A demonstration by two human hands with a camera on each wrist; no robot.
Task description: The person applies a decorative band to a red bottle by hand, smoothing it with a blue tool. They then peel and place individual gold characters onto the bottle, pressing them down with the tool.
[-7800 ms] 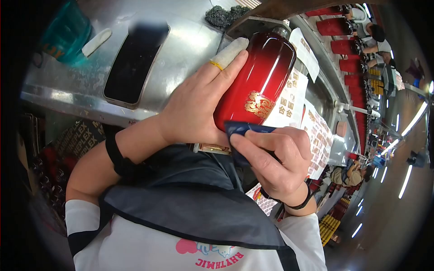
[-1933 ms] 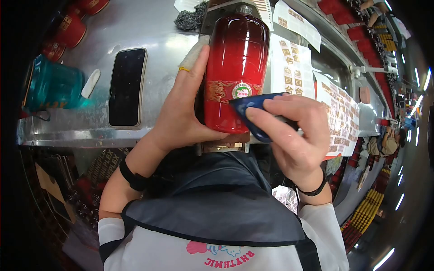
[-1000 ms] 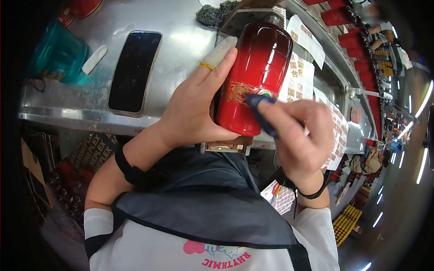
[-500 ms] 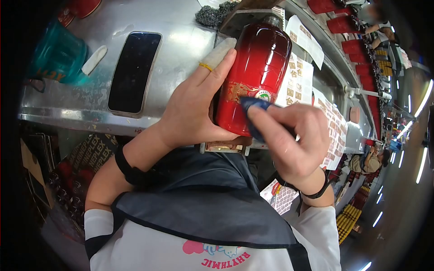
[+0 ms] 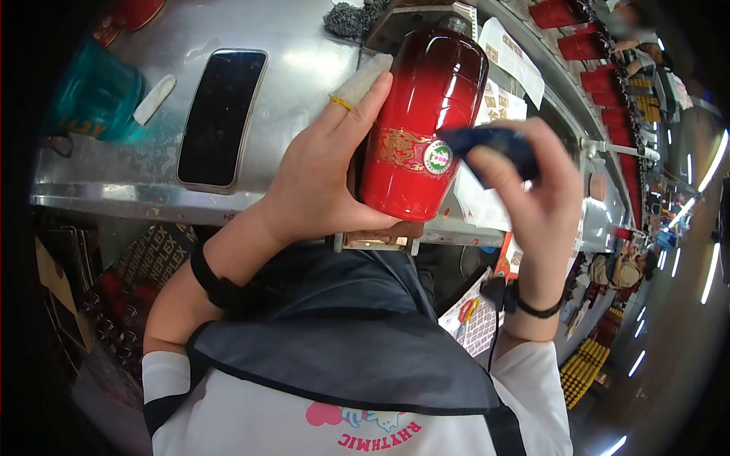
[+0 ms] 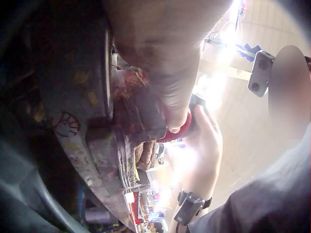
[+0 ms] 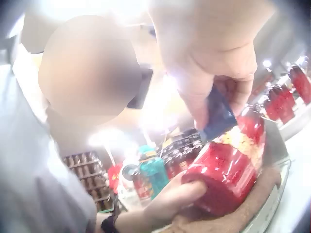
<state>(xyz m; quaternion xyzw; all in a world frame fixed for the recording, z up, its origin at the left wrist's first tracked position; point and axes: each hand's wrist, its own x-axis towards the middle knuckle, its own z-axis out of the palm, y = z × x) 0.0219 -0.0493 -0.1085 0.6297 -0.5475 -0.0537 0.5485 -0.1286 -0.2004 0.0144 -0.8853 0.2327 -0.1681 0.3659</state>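
Lamplit room (image 5: 665, 323), metal tabletop (image 5: 300, 83), red bottle (image 5: 430, 99)

One held bottle (image 5: 437, 95), one phone (image 5: 223, 118)

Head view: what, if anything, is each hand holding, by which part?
Left hand: glossy red bottle, by side and base. Right hand: flat blue piece, behind its tip.

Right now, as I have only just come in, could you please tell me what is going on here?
A person's left hand holds a red bottle, its neck pointing away from the person. The right hand pinches a dark blue piece, its tip close to the round sticker on the bottle; whether it touches is hard to tell. A phone lies to the left on the metal bench.
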